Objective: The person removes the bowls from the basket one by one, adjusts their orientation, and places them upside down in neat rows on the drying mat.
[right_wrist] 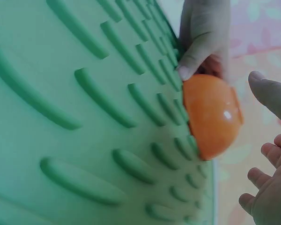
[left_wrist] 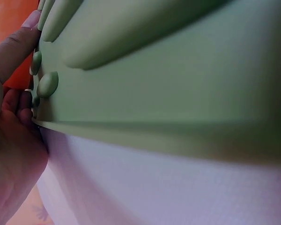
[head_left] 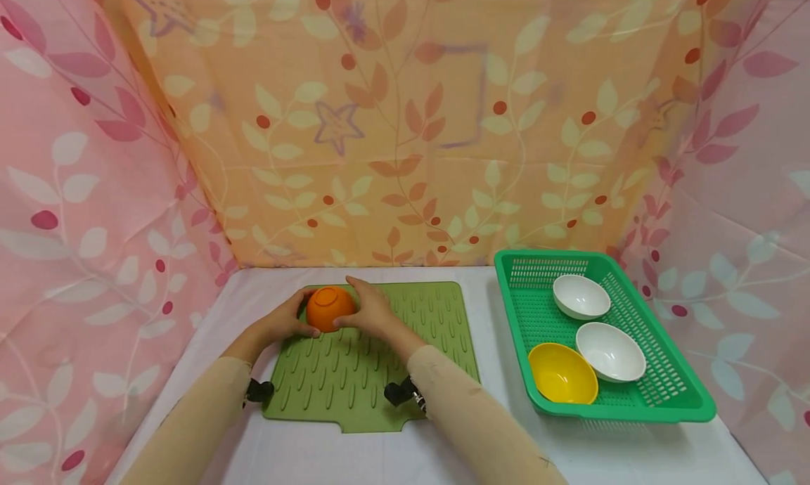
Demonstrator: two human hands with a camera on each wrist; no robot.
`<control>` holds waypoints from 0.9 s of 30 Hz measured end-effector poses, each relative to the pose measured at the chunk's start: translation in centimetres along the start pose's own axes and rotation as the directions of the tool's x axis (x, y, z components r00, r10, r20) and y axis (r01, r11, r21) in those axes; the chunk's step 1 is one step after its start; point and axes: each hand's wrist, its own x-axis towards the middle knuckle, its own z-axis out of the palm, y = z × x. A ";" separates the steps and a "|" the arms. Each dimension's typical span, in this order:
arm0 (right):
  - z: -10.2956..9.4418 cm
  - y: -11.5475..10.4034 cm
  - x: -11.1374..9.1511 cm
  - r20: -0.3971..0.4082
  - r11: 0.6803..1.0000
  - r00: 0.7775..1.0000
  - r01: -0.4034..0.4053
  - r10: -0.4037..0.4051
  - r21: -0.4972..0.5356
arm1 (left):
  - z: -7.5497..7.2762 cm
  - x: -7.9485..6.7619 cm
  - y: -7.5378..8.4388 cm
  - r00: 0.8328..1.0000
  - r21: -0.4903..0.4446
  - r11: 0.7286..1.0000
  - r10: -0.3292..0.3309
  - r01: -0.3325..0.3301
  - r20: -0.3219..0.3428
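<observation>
An orange bowl [head_left: 330, 308] lies upside down on the green ridged drying mat [head_left: 373, 372], near the mat's far left corner. On its left side my left hand [head_left: 285, 320] holds it low at the rim, thumb in front and fingers behind. The right wrist view shows that thumb at the edge of the orange bowl [right_wrist: 213, 117]. To the right of the bowl, my right hand [head_left: 373, 311] has its fingers spread. A gap separates the right hand [right_wrist: 271, 168] from the bowl in the right wrist view.
A green plastic basket [head_left: 680, 351] stands on the right of the white-covered table [head_left: 500, 443]. In it are two white bowls [head_left: 585, 295] and a yellow bowl [head_left: 563, 372], all upright. Patterned cloth [head_left: 392, 154] hangs behind and at both sides.
</observation>
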 end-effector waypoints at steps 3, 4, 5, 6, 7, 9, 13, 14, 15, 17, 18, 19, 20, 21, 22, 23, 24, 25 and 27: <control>-1.1 -0.8 -0.5 -0.001 0.999 0.999 0.032 -0.032 -0.007 | 0.0 0.0 0.1 1.000 0.004 1.000 0.008 -0.008 -0.003; -1.5 -1.0 -0.7 -0.002 0.999 0.999 0.045 -0.045 -0.009 | 0.0 0.0 0.1 1.000 0.004 1.000 0.007 -0.007 -0.004; -2.0 -1.4 -1.0 -0.001 0.998 0.998 0.055 -0.055 -0.009 | 0.0 0.0 0.1 1.000 -0.004 1.000 0.002 -0.002 -0.006; -2.4 -1.7 -1.2 0.000 0.998 0.998 0.065 -0.065 -0.012 | 0.0 -0.1 0.2 1.000 -0.008 1.000 -0.001 0.001 -0.005; -2.9 -2.0 -1.4 -0.001 0.997 0.997 0.074 -0.074 -0.012 | -0.1 -0.1 0.2 1.000 -0.010 1.000 -0.003 0.003 -0.005; -3.8 -2.7 -1.9 0.003 0.996 0.996 0.090 -0.090 -0.017 | -0.1 -0.2 0.2 1.000 -0.019 1.000 -0.009 0.009 -0.005; -5.7 -4.0 -2.8 0.009 0.992 0.992 0.125 -0.125 -0.028 | -0.3 -0.1 0.2 1.000 -0.027 1.000 -0.009 0.009 -0.002; -6.2 -4.3 -3.0 0.011 0.990 0.991 0.135 -0.135 -0.028 | -0.3 -0.1 0.2 1.000 -0.029 1.000 -0.010 0.010 -0.003; -6.7 -4.5 -3.2 0.012 0.989 0.989 0.146 -0.146 -0.023 | -0.3 0.0 0.1 1.000 -0.025 1.000 -0.006 0.006 -0.003; -7.8 -5.0 -3.7 0.019 0.988 0.987 0.157 -0.157 -0.009 | -0.3 0.1 0.1 1.000 -0.024 1.000 -0.004 0.004 -0.001; -8.3 -5.2 -4.0 0.022 0.986 0.986 0.164 -0.164 -0.003 | -0.3 0.1 0.1 1.000 -0.021 1.000 -0.003 0.003 -0.001; -8.8 -5.4 -4.2 0.023 0.985 0.985 0.170 -0.170 0.004 | -0.2 0.1 0.1 1.000 -0.019 1.000 -0.001 0.001 0.000; -9.3 -5.5 -4.4 0.025 0.984 0.983 0.179 -0.179 0.003 | -0.2 0.1 0.1 1.000 -0.017 1.000 0.000 0.000 -0.001; -9.8 -5.6 -4.6 0.028 0.983 0.983 0.184 -0.184 0.004 | -0.2 0.1 0.1 1.000 -0.014 1.000 0.004 -0.004 0.002; -10.2 -5.7 -4.9 0.028 0.982 0.982 0.187 -0.187 0.002 | -0.1 0.1 0.2 1.000 -0.015 1.000 0.003 -0.003 0.002; -10.6 -5.8 -5.1 0.028 0.982 0.982 0.188 -0.188 0.000 | -0.1 0.1 0.2 1.000 -0.015 1.000 0.003 -0.003 0.002; -11.1 -5.8 -5.3 0.028 0.982 0.982 0.188 -0.187 -0.005 | -0.1 0.2 0.2 1.000 -0.014 1.000 0.003 -0.003 0.002; -11.5 -5.8 -5.5 0.028 0.983 0.982 0.186 -0.185 -0.007 | 0.0 0.1 0.3 1.000 -0.017 1.000 0.001 -0.001 0.003; -12.4 -5.8 -6.0 0.027 0.984 0.984 0.178 -0.178 -0.010 | 0.1 0.2 0.3 1.000 -0.018 1.000 -0.004 0.004 0.004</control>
